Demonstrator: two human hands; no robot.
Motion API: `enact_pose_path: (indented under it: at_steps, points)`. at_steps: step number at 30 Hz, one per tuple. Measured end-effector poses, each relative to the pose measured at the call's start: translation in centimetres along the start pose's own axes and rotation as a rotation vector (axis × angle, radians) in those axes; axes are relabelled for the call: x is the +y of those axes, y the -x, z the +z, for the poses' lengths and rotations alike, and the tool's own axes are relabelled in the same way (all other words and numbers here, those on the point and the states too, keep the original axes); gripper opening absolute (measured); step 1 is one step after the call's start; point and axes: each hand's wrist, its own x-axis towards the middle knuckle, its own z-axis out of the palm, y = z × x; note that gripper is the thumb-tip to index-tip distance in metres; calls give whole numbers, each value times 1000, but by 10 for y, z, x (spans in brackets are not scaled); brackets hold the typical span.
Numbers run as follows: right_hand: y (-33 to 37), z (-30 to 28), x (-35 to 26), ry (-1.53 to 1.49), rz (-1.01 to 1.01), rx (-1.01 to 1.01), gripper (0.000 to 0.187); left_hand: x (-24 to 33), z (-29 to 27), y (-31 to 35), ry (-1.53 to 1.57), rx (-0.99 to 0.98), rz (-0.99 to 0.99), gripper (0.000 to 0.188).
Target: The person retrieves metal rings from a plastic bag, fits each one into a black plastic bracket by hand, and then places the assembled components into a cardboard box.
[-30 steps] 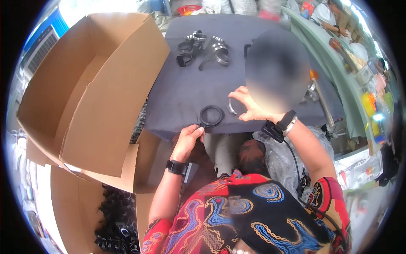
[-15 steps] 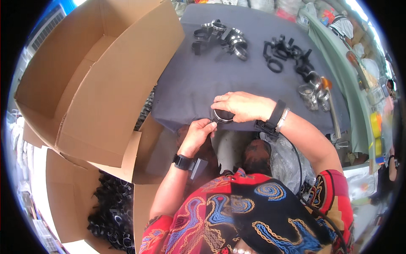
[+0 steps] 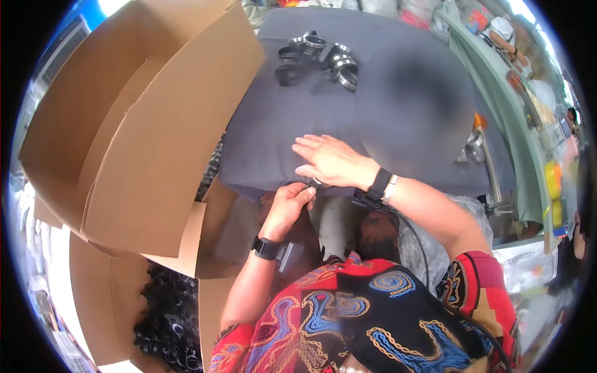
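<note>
My left hand (image 3: 288,208) pinches the tab end of a metal ring clamp (image 3: 318,182) at the near edge of the grey-covered table (image 3: 298,118). Most of that clamp is hidden below my right hand (image 3: 333,161). The right hand lies palm down over it, fingers stretched out toward the left. Farther back on the cloth, several black and silver ring clamps (image 3: 343,62) lie in a loose group.
A big open cardboard box (image 3: 168,143) stands at the left. Below it, another carton (image 3: 99,286) holds many black clamps (image 3: 168,317). A blurred patch covers the table's right part; silver rings (image 3: 476,148) and an orange-tipped rod (image 3: 491,168) show beside it.
My right hand has slid left and flattened over the clamp, hiding more of it. My left hand has shifted slightly left, keeping its pinch. A blurred patch now covers the right-hand clamps.
</note>
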Motion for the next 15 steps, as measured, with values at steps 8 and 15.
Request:
enact_pose_path:
  at_steps: [8, 15]
  points:
    - [-5, 30, -10, 87, 51, 30, 59, 2, -4, 6, -96, 68, -20, 18]
    - [-4, 27, 6, -82, 43, 113, 55, 13, -2, 2, -67, 47, -15, 19]
